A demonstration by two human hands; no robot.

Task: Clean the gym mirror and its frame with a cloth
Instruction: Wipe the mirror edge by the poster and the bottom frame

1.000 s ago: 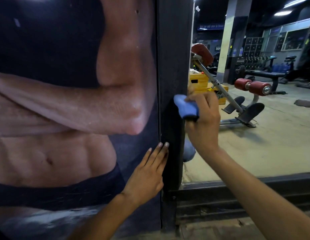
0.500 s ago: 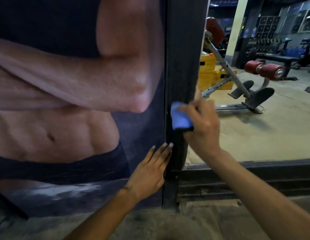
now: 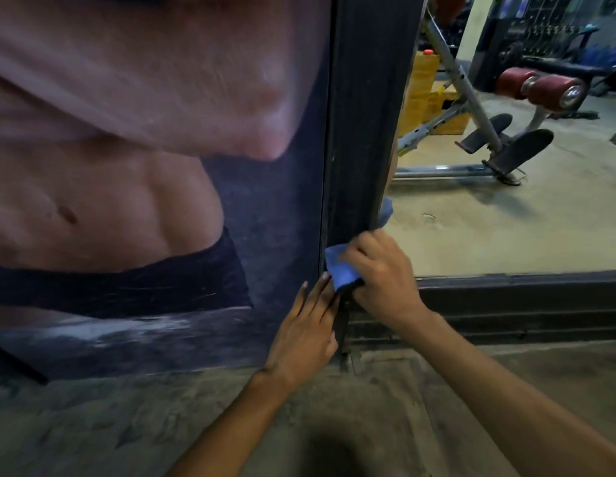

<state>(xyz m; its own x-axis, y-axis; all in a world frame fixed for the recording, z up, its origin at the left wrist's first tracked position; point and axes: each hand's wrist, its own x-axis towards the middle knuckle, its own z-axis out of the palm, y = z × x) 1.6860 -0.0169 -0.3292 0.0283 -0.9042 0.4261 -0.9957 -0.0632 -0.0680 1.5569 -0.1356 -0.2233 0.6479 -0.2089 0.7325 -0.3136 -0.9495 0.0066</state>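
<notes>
Two hands (image 3: 341, 304), one blue cloth (image 3: 341, 268), one dark mirror frame (image 3: 365, 115), one mirror (image 3: 506, 218), one poster (image 3: 144, 149), seemingly two red roller pads (image 3: 540, 86) reflected.

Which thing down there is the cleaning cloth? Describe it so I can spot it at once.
Find the dark vertical frame post between the torso poster and the mirror. Follow it down nearly to the bottom rail, where the right hand presses against it. The cloth is the small folded blue piece held in that hand, the only bright blue thing against the black frame.
</notes>
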